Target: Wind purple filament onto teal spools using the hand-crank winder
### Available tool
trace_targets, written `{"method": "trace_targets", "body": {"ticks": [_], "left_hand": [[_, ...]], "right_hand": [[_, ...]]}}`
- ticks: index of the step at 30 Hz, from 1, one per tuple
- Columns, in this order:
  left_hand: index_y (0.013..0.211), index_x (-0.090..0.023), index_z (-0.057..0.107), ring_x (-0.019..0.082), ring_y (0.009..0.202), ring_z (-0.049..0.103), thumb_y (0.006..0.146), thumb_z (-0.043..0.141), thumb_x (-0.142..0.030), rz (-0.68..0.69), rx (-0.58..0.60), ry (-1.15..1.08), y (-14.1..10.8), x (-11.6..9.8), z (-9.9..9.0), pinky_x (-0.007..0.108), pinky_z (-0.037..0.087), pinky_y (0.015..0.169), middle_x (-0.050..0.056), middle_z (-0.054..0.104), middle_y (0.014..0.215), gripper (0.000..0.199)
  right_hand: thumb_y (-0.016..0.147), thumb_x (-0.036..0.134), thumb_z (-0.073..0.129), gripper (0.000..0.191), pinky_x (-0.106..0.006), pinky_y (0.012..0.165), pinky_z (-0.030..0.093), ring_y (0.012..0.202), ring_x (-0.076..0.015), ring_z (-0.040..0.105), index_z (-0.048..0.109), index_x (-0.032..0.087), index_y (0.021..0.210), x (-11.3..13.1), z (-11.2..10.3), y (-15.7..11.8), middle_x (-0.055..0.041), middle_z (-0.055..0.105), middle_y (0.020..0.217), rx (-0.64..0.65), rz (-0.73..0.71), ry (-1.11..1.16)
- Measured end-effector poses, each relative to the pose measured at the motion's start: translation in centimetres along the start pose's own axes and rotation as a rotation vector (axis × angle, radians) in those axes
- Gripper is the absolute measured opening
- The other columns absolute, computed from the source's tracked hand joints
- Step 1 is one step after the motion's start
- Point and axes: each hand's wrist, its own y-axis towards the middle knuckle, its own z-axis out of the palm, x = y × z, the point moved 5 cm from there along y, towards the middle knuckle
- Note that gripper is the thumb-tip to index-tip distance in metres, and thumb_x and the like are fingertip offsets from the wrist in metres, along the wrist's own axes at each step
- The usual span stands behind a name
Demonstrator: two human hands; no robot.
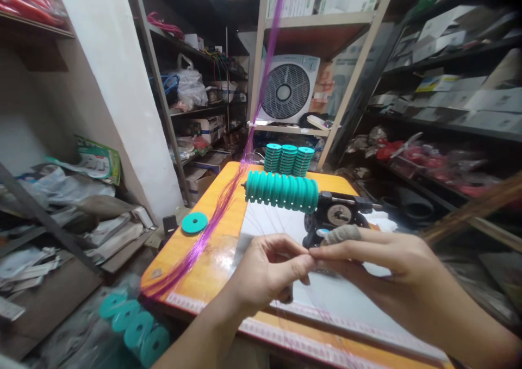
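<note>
My left hand (pixel 273 271) and my right hand (pixel 379 266) meet over the table, thumbs and fingertips pinched together at one point. Thin line (pixel 282 317) passes through them; faint strands hang below and others run up toward the spools. What lies between the fingertips is too fine to see clearly. A grey wrap (pixel 341 234) covers one right finger. Just beyond the hands, a row of green foam spools (pixel 281 191) with white pin heads sits on the shaft of a black winding machine (pixel 338 208) with a round dial.
Purple strands (pixel 222 208) drop from above across the left of the orange table (pixel 216 276). A single green disc (pixel 194 223) lies there. Stacked green spools (pixel 289 160) stand behind. More bagged spools (pixel 136 328) are at lower left. A box fan (pixel 287 89) and loaded shelves surround the table.
</note>
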Motion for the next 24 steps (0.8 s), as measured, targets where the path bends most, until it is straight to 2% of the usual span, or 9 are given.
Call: {"method": "trace_targets", "body": {"ticks": [1, 3, 5, 8, 11, 15, 20, 22, 24], "left_hand": [[0.094, -0.008, 0.050, -0.003, 0.039, 0.037, 0.061, 0.062, -0.061, 0.023, -0.037, -0.014, 0.6, 0.0, -0.1, 0.010, 0.028, 0.038, -0.002, 0.047, 0.068, 0.063], [0.094, -0.010, 0.048, -0.005, 0.040, 0.034, 0.061, 0.062, -0.062, 0.075, -0.150, -0.083, 2.1, 0.0, -0.5, 0.009, 0.025, 0.037, -0.003, 0.043, 0.068, 0.063], [0.097, -0.012, 0.046, -0.007, 0.040, 0.029, 0.060, 0.062, -0.062, 0.121, -0.251, -0.188, 3.7, 0.1, -0.6, 0.007, 0.019, 0.036, -0.004, 0.040, 0.069, 0.064], [0.102, -0.013, 0.045, -0.008, 0.041, 0.026, 0.060, 0.062, -0.061, 0.174, -0.314, -0.295, 6.0, 0.3, -0.2, 0.007, 0.017, 0.036, -0.005, 0.037, 0.070, 0.066], [0.104, -0.014, 0.045, -0.008, 0.042, 0.027, 0.057, 0.065, -0.059, 0.199, -0.344, -0.361, 7.3, 0.5, 0.2, 0.007, 0.018, 0.037, -0.005, 0.034, 0.069, 0.068], [0.102, -0.014, 0.044, -0.008, 0.041, 0.025, 0.055, 0.068, -0.058, 0.176, -0.390, -0.401, 8.0, 1.0, 0.3, 0.008, 0.017, 0.036, -0.006, 0.026, 0.065, 0.068], [0.104, -0.013, 0.044, -0.009, 0.040, 0.020, 0.062, 0.064, -0.057, 0.163, -0.398, -0.410, 8.1, 1.4, 0.2, 0.009, 0.014, 0.036, -0.006, 0.020, 0.062, 0.064], [0.103, -0.014, 0.044, -0.009, 0.040, 0.020, 0.061, 0.064, -0.056, 0.168, -0.394, -0.418, 8.2, 1.4, 0.1, 0.009, 0.015, 0.036, -0.006, 0.021, 0.062, 0.063], [0.102, -0.014, 0.044, -0.009, 0.040, 0.020, 0.061, 0.065, -0.055, 0.174, -0.387, -0.425, 8.3, 1.3, 0.0, 0.009, 0.015, 0.036, -0.006, 0.021, 0.062, 0.062]], "right_hand": [[0.088, 0.022, 0.058, 0.023, -0.013, 0.064, 0.046, 0.074, -0.0035, 0.058, 0.064, 0.035, 0.107, -0.7, 0.0, 0.3, 0.0062, 0.064, 0.085, 0.021, 0.027, -0.020], [0.090, 0.029, 0.054, 0.036, -0.022, 0.085, 0.048, 0.101, -0.0104, 0.057, 0.054, 0.034, 0.126, -2.7, 0.2, 1.1, 0.0004, 0.061, 0.112, 0.034, 0.073, -0.116], [0.090, 0.028, 0.050, 0.056, -0.035, 0.105, 0.039, 0.127, -0.0187, 0.041, 0.035, 0.023, 0.144, -4.7, 0.7, 2.0, -0.0083, 0.045, 0.137, 0.018, 0.082, -0.236], [0.084, 0.018, 0.046, 0.071, -0.040, 0.114, 0.027, 0.139, -0.0220, 0.022, 0.018, 0.008, 0.149, -6.9, 2.3, 2.8, -0.0151, 0.026, 0.149, 0.068, 0.059, -0.315], [0.079, 0.013, 0.043, 0.074, -0.038, 0.115, 0.026, 0.141, -0.0215, 0.018, 0.018, 0.006, 0.149, -7.7, 3.6, 2.8, -0.0149, 0.023, 0.150, 0.093, 0.051, -0.342], [0.079, 0.012, 0.043, 0.075, -0.040, 0.114, 0.028, 0.141, -0.0225, 0.019, 0.018, 0.006, 0.149, -7.2, 3.6, 2.5, -0.0142, 0.023, 0.151, 0.088, 0.047, -0.356], [0.091, 0.032, 0.043, 0.061, -0.044, 0.103, 0.041, 0.128, -0.0268, 0.036, 0.030, 0.005, 0.145, -7.1, 3.1, 3.6, -0.0185, 0.045, 0.135, 0.056, 0.106, -0.375], [0.091, 0.040, 0.045, 0.062, -0.046, 0.098, 0.043, 0.121, -0.0289, 0.041, 0.037, 0.004, 0.141, -7.4, 3.0, 4.2, -0.0189, 0.053, 0.125, 0.026, 0.117, -0.408], [0.090, 0.040, 0.049, 0.060, -0.047, 0.096, 0.043, 0.116, -0.0299, 0.043, 0.043, 0.004, 0.137, -7.6, 3.0, 4.8, -0.0184, 0.056, 0.121, 0.015, 0.111, -0.450]]}}
